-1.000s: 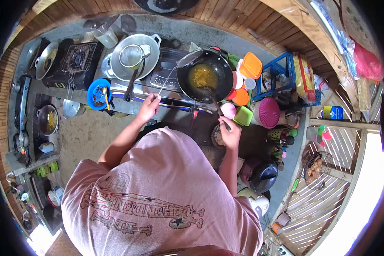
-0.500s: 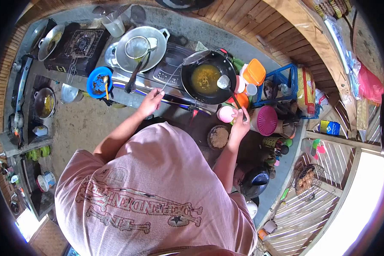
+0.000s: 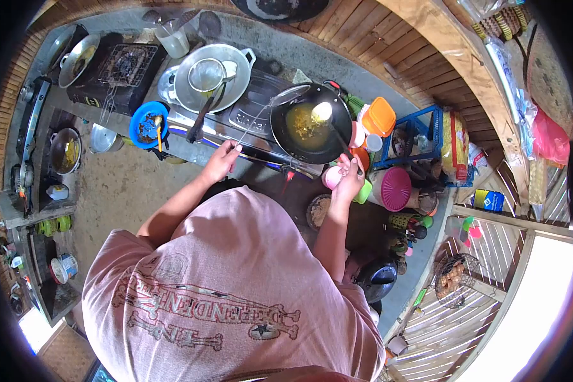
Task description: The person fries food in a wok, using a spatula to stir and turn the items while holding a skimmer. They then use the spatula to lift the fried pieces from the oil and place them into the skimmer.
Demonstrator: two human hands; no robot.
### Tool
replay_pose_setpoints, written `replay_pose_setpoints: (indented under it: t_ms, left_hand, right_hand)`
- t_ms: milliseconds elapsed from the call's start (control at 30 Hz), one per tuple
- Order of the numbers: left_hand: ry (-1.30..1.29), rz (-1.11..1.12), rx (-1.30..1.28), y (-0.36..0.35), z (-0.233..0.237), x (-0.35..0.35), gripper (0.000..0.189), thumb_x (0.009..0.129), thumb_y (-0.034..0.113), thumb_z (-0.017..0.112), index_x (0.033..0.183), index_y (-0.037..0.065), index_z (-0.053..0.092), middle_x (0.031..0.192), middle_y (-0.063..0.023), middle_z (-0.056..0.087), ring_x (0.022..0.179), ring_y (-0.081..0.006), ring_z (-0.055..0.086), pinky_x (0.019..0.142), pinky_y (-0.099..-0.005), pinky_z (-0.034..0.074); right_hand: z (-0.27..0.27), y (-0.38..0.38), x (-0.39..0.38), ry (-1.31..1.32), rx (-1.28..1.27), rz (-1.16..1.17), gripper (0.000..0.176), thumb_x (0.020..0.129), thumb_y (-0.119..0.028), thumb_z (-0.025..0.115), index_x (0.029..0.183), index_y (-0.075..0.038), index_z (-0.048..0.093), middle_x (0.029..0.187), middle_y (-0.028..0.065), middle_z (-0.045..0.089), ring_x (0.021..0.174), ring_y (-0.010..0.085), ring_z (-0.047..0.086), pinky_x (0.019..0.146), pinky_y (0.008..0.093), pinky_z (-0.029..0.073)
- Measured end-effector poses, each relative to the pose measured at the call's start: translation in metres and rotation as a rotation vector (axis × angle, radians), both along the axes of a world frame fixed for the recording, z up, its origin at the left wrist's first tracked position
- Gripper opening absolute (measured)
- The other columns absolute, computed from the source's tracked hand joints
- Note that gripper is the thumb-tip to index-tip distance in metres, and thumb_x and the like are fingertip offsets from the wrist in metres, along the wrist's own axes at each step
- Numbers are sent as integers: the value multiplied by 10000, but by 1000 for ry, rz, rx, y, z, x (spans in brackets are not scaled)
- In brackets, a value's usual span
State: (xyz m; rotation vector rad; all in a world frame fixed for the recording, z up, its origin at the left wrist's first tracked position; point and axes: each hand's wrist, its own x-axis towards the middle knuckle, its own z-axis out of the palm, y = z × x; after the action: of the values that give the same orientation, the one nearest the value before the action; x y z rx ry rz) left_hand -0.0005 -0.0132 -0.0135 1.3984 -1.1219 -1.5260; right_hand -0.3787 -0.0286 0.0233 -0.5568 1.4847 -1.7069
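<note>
My left hand [image 3: 221, 160] is closed round the thin handle of a wire skimmer [image 3: 290, 95], whose round head hangs over the far left rim of a black wok [image 3: 283, 145]. Yellow oil with small golden bits [image 3: 302, 130] lies in the wok. In my right hand [image 3: 349, 181] is the dark handle of a ladle [image 3: 322, 113]; its shiny head is over the oil. A pink cup [image 3: 332, 177] and a green container [image 3: 363, 192] stand close to my right hand.
Left of the wok, a large aluminium pot [image 3: 183, 89] carries a sieve [image 3: 206, 75]. A blue bowl [image 3: 137, 135] sits on the counter edge. To the right are an orange container [image 3: 382, 114], a blue basket [image 3: 420, 153] and a pink-lidded tub [image 3: 395, 189]. A bowl of brownish food [image 3: 318, 210] is below.
My right hand has moved slightly left and down, and the ladle's head has shifted from the wok's right side to farther in over the oil. My left hand has stayed nearly in place.
</note>
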Motion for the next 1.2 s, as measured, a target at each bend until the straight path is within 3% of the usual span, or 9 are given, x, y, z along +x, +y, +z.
replay_pose_setpoints:
  t_ms: [233,600,700,900,967,1067,1200]
  left_hand:
    - [16,14,4,-8,-2,-1,368,1067,381,566,1119,16,552,721,7,486,512,-91,482,469,-276,416]
    - [37,7,-8,-9,-7,4,372,1062,382,584,1168,27,555,733,11,469,534,-89,479,470,-264,397]
    - [19,26,-18,-7,-3,6,351,1069,377,565,1108,29,557,723,13,480,508,-83,466,460,-266,399]
    - [19,46,-30,-5,-3,11,337,1071,372,561,1089,36,553,696,23,459,502,-80,458,462,-267,399]
    - [13,30,-16,-5,-4,13,364,1062,374,580,1173,28,555,718,7,469,531,-100,480,476,-270,412]
    - [16,31,-7,-3,-2,12,367,1059,376,584,1170,28,552,705,11,461,524,-103,473,477,-274,411]
    - [19,23,-12,-2,3,8,377,1052,379,590,1173,25,549,679,14,442,519,-107,467,475,-278,404]
  right_hand:
    - [16,9,-3,70,-106,50,350,1041,-141,606,1325,62,584,1088,218,748,771,111,652,706,240,503]
    - [17,33,-4,366,20,70,345,1053,-190,608,1305,46,626,1045,113,761,840,107,647,807,269,522]
    - [19,34,5,394,36,74,339,1051,-190,607,1291,48,634,1025,102,760,840,108,650,812,275,523]
    - [12,28,12,346,24,39,340,1047,-188,611,1283,55,635,1021,107,758,831,107,649,820,279,523]
    - [13,26,13,351,27,29,341,1047,-191,612,1281,57,635,1022,108,757,828,107,648,820,280,523]
    - [7,23,10,341,17,25,340,1049,-196,613,1280,51,636,1034,115,755,815,109,644,832,283,523]
    - [6,16,17,266,2,27,336,1044,-192,624,1289,37,637,1058,133,754,760,95,631,731,243,506]
